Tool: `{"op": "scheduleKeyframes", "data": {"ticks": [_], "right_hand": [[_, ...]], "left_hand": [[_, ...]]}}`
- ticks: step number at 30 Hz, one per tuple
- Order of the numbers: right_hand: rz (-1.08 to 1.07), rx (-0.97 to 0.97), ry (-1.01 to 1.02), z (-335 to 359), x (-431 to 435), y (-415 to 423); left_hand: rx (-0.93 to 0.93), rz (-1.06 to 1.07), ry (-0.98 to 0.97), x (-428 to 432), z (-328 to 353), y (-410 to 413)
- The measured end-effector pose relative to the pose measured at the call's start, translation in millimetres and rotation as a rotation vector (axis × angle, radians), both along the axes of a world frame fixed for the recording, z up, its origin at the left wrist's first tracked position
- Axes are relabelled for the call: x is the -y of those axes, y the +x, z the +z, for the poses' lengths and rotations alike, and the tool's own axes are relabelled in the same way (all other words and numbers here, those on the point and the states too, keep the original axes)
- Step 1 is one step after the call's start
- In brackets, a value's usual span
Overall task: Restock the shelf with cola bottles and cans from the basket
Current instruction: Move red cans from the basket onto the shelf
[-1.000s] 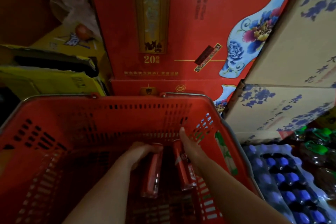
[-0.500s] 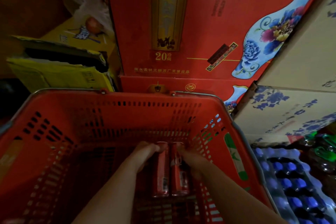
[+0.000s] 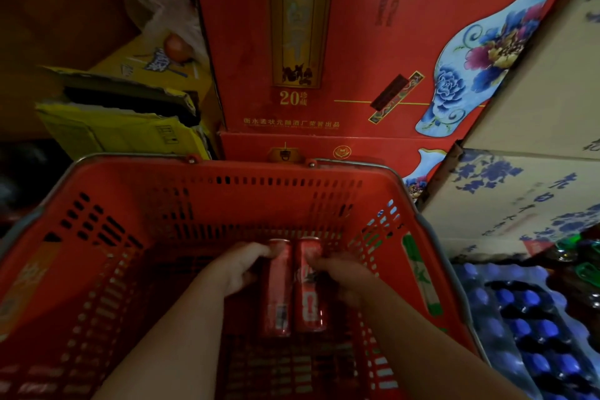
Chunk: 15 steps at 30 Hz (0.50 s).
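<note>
Both my hands reach down into a red plastic basket (image 3: pixel 201 201). My left hand (image 3: pixel 242 266) grips the top of a slim red cola can (image 3: pixel 276 299). My right hand (image 3: pixel 341 273) grips the top of a second slim red cola can (image 3: pixel 308 302). The two cans hang upright side by side, touching, inside the basket near its right wall. The basket floor under them is dark, and I make out nothing else in it. No shelf is in view.
Red liquor cartons (image 3: pixel 324 42) stand stacked right behind the basket. Pale cartons with blue print (image 3: pixel 519 198) rise at the right, above shrink-wrapped packs of blue-capped bottles (image 3: pixel 526 318). Torn yellow boxes (image 3: pixel 123 127) and a plastic bag (image 3: pixel 162 6) sit at the left.
The two cans, apart and tilted a second ago, have come together upright and side by side. Both hands have closed over the can tops.
</note>
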State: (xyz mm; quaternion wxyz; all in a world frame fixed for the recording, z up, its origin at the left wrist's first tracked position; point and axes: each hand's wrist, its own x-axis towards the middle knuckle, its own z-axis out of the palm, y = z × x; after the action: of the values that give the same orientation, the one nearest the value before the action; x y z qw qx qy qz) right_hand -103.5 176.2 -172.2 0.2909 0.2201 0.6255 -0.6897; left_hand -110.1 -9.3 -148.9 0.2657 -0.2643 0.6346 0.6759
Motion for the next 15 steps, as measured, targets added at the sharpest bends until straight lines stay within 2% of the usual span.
{"op": "scheduleKeyframes", "data": {"ticks": [4, 15], "right_hand": [[-0.025, -0.151, -0.121, 35, 2, -8], [-0.040, -0.304, -0.376, 118, 14, -4]], "left_hand": [[-0.134, 0.089, 0.122, 4, 29, 3], [-0.450, 0.230, 0.007, 5, 125, 23]]}}
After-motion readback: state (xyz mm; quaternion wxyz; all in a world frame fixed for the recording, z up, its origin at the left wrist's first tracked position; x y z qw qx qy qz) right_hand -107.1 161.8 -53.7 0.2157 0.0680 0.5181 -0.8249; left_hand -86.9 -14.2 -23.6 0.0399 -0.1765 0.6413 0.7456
